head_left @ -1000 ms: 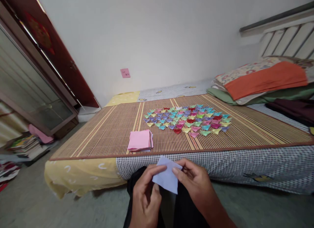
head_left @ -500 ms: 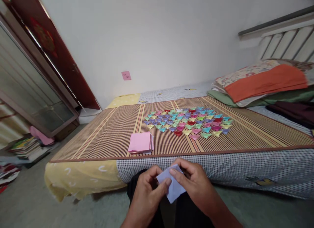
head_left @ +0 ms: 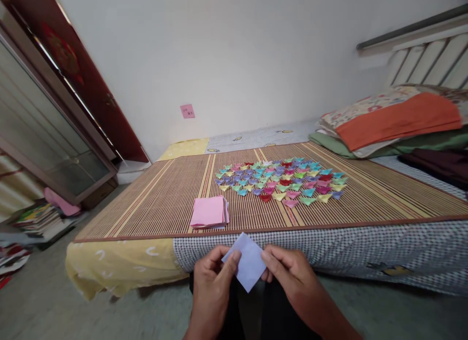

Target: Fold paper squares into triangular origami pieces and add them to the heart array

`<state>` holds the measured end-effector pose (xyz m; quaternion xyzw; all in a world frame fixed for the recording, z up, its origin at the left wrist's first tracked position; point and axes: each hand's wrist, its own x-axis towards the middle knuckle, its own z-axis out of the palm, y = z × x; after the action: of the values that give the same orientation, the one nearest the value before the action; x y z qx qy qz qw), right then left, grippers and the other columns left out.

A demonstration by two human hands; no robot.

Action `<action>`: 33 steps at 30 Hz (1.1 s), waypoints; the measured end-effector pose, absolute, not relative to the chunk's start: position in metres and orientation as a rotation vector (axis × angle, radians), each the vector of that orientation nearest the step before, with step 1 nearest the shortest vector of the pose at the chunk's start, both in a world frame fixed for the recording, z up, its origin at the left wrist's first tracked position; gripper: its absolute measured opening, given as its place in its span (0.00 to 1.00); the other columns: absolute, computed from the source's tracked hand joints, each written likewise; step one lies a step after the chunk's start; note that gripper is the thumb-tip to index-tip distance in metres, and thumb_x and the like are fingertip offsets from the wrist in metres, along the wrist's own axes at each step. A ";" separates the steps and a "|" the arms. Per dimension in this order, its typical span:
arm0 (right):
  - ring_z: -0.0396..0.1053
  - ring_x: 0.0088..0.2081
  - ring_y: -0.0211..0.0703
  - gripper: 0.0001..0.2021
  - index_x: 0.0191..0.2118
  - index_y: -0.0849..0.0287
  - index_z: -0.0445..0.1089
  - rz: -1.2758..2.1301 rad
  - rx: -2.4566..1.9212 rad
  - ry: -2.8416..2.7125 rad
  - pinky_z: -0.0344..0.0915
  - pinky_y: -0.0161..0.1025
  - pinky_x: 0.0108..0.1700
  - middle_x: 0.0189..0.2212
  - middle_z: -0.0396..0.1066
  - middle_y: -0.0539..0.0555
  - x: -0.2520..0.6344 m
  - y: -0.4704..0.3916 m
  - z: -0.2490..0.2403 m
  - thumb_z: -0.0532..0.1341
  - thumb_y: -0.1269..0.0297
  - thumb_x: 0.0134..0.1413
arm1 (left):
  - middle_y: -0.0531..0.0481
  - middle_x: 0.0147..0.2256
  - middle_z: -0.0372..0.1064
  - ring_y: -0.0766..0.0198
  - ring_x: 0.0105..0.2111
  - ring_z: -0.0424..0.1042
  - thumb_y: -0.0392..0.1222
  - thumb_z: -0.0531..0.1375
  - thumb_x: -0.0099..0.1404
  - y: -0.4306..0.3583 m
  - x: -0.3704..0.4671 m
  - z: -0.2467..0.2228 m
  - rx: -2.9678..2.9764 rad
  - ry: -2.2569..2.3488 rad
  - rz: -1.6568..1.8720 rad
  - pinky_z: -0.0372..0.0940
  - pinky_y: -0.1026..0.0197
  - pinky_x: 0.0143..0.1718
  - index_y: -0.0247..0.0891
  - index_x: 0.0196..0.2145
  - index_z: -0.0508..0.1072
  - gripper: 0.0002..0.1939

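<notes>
A pale violet square of paper (head_left: 248, 264) is held up in front of the bed's near edge, turned so that one corner points up and one down. My left hand (head_left: 215, 274) pinches its left corner, thumb on top. Its right corner sits between the thumb and fingers of my right hand (head_left: 287, 267). Beyond, on the bamboo mat (head_left: 153, 203), lies a stack of square paper (head_left: 208, 212) with a pink sheet uppermost. To the right of that stack, several small folded paper pieces (head_left: 285, 183) in many colours are set out in rows.
Folded bedding (head_left: 395, 118) is piled at the bed's right end, beside a dark cloth (head_left: 435, 167). A pink note (head_left: 187, 111) is stuck to the wall. On the left stand a glass-fronted cabinet (head_left: 62, 120) and a stack of books (head_left: 38, 218).
The violet paper has risen slightly and moved left, and more of its face shows. My right hand's thumb has slid from the middle of the paper to its right corner.
</notes>
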<state>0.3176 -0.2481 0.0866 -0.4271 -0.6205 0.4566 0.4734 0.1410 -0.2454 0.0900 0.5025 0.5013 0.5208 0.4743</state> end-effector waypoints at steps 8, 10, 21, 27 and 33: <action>0.67 0.30 0.41 0.08 0.33 0.58 0.73 1.012 -1.062 -1.523 0.62 0.35 0.34 0.27 0.71 0.48 0.311 -0.246 0.090 0.63 0.59 0.60 | 0.55 0.19 0.57 0.68 0.22 0.57 0.52 0.60 0.69 -0.252 0.144 0.096 1.682 1.322 1.153 0.53 0.66 0.24 0.38 0.21 0.66 0.22; 0.65 0.28 0.39 0.12 0.30 0.59 0.71 0.958 -1.065 -1.480 0.61 0.34 0.30 0.24 0.67 0.48 0.307 -0.247 0.086 0.62 0.57 0.62 | 0.56 0.20 0.57 0.68 0.22 0.56 0.52 0.62 0.67 -0.252 0.146 0.095 1.597 1.293 1.168 0.53 0.66 0.24 0.38 0.21 0.65 0.22; 0.63 0.26 0.38 0.14 0.30 0.58 0.69 1.043 -1.017 -1.445 0.59 0.34 0.29 0.23 0.64 0.47 0.307 -0.246 0.081 0.63 0.55 0.62 | 0.57 0.21 0.60 0.69 0.22 0.56 0.55 0.71 0.55 -0.250 0.146 0.101 1.197 1.103 1.106 0.55 0.68 0.23 0.38 0.25 0.65 0.22; 0.66 0.28 0.40 0.19 0.26 0.59 0.68 1.115 -1.000 -1.549 0.61 0.36 0.33 0.23 0.66 0.49 0.314 -0.244 0.082 0.57 0.54 0.67 | 0.56 0.22 0.61 0.69 0.22 0.57 0.56 0.67 0.61 -0.250 0.138 0.102 1.203 1.153 1.237 0.56 0.67 0.24 0.36 0.27 0.70 0.20; 0.70 0.33 0.43 0.10 0.36 0.59 0.75 1.075 -0.989 -1.487 0.64 0.36 0.37 0.30 0.73 0.51 0.308 -0.239 0.092 0.62 0.58 0.62 | 0.56 0.19 0.58 0.69 0.20 0.55 0.53 0.71 0.54 -0.246 0.140 0.104 1.279 1.217 1.094 0.53 0.67 0.21 0.37 0.21 0.66 0.21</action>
<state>0.3075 -0.2391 0.0923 -0.4096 -0.6161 0.4454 0.5041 0.1404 -0.2463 0.1040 0.5307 0.5048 0.4538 0.5075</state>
